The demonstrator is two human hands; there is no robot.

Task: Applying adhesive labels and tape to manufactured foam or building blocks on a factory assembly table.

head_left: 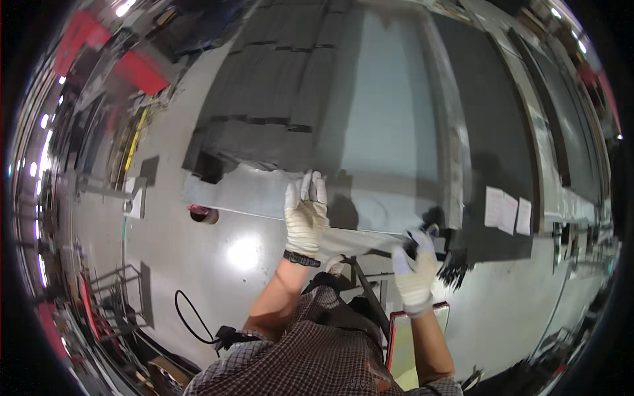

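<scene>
Left hand (306,214) flat on grey sheet (389,145); right hand (415,267) grips dark tool (429,231) at sheet edge.

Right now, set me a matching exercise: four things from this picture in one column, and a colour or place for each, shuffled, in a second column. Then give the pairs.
Things:
1. left hand
2. right hand
3. roll of tape
4. paper sheets

Descriptions:
A. white, lying on the dark sheet at the right
B. gloved, pressed flat on the grey panel
C. reddish, on the floor by the panel's left end
D. gloved, gripping a dark tool at the panel's near edge

Pairs: 1-B, 2-D, 3-C, 4-A
</scene>
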